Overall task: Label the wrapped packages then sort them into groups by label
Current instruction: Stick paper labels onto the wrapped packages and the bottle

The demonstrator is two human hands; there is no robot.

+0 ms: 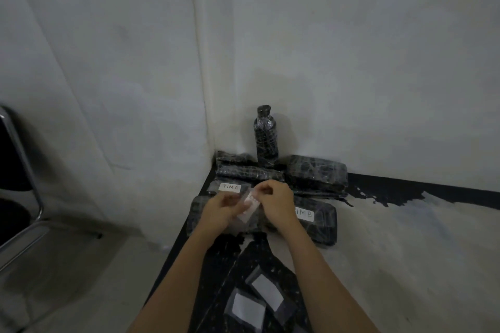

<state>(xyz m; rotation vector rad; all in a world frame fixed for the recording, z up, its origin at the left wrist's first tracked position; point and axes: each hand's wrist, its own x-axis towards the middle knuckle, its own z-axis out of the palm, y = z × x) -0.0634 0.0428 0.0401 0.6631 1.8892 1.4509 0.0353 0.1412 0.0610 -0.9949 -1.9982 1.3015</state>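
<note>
We are pinching a white label (249, 207) between left hand (219, 211) and right hand (276, 204), its long axis running diagonally, seemingly lower-left to upper-right

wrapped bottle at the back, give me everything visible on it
The bottle stands upright in the wall corner, at the back of the pile of packages. It is fully covered in black wrap under shiny clear tape or film, cap end included, with a narrower neck on top. No label shows on the side facing the camera. Its base sits among or behind the flat packages. Neither hand touches it.
</note>
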